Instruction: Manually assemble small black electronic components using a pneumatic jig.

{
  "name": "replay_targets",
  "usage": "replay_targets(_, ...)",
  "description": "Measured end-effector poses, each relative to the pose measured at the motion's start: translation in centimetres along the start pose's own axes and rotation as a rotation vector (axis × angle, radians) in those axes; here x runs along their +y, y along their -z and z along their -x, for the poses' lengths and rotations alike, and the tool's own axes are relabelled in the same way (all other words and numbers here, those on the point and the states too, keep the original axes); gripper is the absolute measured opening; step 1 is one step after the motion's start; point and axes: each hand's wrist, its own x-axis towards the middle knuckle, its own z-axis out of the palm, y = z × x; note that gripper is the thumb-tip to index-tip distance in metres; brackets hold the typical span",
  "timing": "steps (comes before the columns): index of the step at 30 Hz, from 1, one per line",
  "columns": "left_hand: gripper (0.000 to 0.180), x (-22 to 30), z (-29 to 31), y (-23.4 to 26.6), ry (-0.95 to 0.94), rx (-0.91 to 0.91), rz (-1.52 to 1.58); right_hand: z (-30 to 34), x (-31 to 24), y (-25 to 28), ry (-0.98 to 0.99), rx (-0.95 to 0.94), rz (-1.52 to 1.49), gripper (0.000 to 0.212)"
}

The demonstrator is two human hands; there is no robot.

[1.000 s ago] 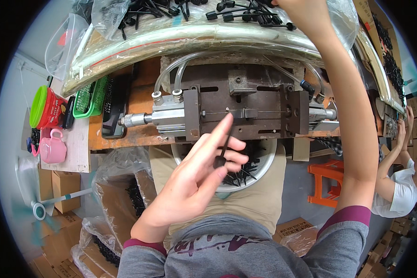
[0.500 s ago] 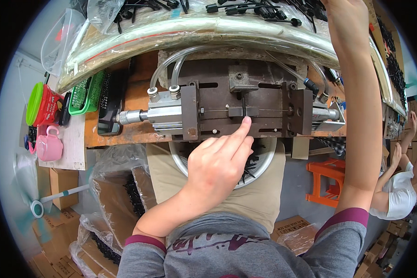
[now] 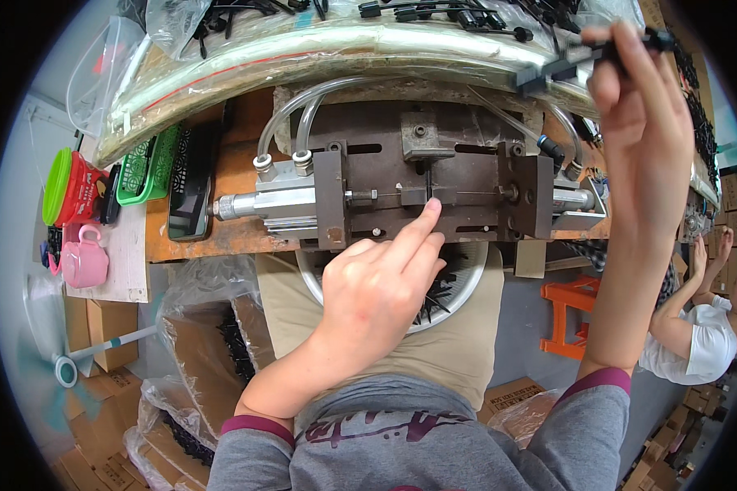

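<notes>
In front of me sits a dark metal fixture (image 3: 385,222) with an air cylinder (image 3: 291,199) on its left and another cylinder (image 3: 571,199) on its right. Small metal blocks (image 3: 415,197) in its middle hold a thin black piece (image 3: 429,177). My left hand (image 3: 378,288) reaches to these blocks, its index finger stretched out and its tip at the black piece; the thumb is hidden. Raised at the upper right, my right hand (image 3: 643,114) grips a long black plastic part (image 3: 561,69), smeared by motion.
Behind the fixture lies a plastic-covered curved ledge (image 3: 368,51) with several black parts (image 3: 467,16) beyond. A white-rimmed basin (image 3: 467,299) of black pieces rests at my lap. To the left stand a green basket (image 3: 149,168) and pink cup (image 3: 86,260); rightward, an orange stool (image 3: 567,315) and another person (image 3: 696,340).
My right hand has come back from the far upper edge and now shows the black plastic part. The left cylinder's rod has pushed out toward the middle. My left hand has barely moved.
</notes>
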Motion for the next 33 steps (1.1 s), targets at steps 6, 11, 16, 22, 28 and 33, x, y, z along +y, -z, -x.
replay_targets(6, 0.047, 0.6, -0.3, 2.5, 0.011, 0.248, 0.365, 7.5, 0.0, -4.3, -0.451, -0.110, 0.023, 0.019)
replay_targets(11, 0.041, 1.4, 0.3, 3.1, -0.084, 0.060, 0.345, 9.3, 1.2, -4.5, -0.673, -0.107, -0.313, 0.019)
replay_targets(16, 0.036, 1.3, 0.8, 3.0, -0.069, 0.067, 0.413, 9.5, 1.4, -4.6, -0.668, -0.122, -0.293, 0.018)
replay_targets(22, 0.032, 0.9, 1.4, 3.3, -0.060, 0.053, 0.392, 7.9, 1.9, -3.4, -0.303, 0.094, -0.226, 0.015)
replay_targets(28, 0.029, -0.5, 0.7, 0.2, -0.079, -0.007, -0.001, 8.9, 2.2, -3.7, 0.151, 0.118, 0.217, 0.019)
replay_targets(33, 0.028, -0.5, 0.0, 0.0, -0.048, -0.044, -0.061, 10.1, 2.2, -2.7, 0.534, -0.003, 0.741, 0.027)
